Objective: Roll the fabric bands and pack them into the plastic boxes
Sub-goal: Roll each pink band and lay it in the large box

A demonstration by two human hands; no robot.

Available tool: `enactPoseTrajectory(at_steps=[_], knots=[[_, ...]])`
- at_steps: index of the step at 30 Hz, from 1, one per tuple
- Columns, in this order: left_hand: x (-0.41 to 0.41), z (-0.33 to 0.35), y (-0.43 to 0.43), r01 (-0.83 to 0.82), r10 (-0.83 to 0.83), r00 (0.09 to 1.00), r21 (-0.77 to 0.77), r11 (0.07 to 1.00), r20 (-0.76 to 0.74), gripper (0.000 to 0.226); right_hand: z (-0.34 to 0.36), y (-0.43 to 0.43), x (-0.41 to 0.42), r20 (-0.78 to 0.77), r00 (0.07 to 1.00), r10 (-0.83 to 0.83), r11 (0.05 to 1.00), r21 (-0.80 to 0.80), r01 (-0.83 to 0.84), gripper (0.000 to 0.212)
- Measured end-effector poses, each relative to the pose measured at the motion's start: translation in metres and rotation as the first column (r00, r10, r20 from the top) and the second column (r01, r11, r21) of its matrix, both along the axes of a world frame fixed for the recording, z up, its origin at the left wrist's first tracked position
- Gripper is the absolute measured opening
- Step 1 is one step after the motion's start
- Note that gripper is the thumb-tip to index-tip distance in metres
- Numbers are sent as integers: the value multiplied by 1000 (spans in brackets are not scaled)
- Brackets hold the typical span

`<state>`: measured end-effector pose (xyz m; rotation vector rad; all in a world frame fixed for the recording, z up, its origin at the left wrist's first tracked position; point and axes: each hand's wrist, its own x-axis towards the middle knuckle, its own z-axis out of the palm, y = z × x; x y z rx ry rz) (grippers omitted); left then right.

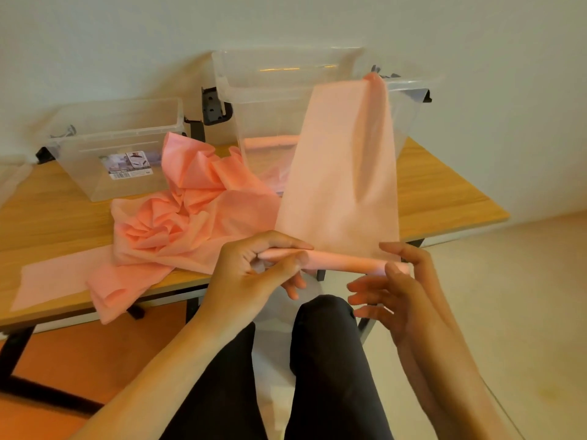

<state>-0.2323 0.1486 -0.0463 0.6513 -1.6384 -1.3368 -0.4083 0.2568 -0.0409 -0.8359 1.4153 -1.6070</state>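
Rolling step, early: short roll (343, 260) started at near end of pink fabric band (343, 173), held in air just off worktop (444, 198) near edge, above knees. Left hand (254, 274) pinching roll's left end, right hand (400, 290) pinching right end. Tail draped over rim of large plastic box (254, 90). Next, probably: wind evenly, lift tail off rim without snagging. Open room over lap; pile of bands (178, 217) crowds worktop centre, small plastic box (133, 138) behind it at left.

We're seeing the band (343, 173) as thin, matt pink cloth, same stuff as the crumpled heap (190, 211). The big box (270, 103) and small box (95, 147) look like clear glossy plastic, smooth walls. The table top (444, 198) is smooth light wood grain, and the trousers (327, 360) are dark matt cloth.
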Motion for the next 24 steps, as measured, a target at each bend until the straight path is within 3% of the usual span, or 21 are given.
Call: enactPoseTrajectory(at_steps=[6, 9, 20, 24], knots=[[0, 1, 0, 40, -40, 999, 5, 999, 35, 13, -5, 3, -7, -111, 993, -35, 998, -53, 29, 16], [1, 4, 1, 42, -42, 998, 8, 999, 49, 18, -5, 4, -9, -131, 991, -26, 997, -70, 17, 27], [-7, 6, -2, -17, 17, 996, -1, 1000, 82, 18, 0, -8, -15, -160, 986, -41, 995, -97, 26, 34], [-12, 9, -1, -42, 40, 996, 19, 999, 74, 20, 0, -9, -19, -100, 995, -23, 994, -107, 12, 26]])
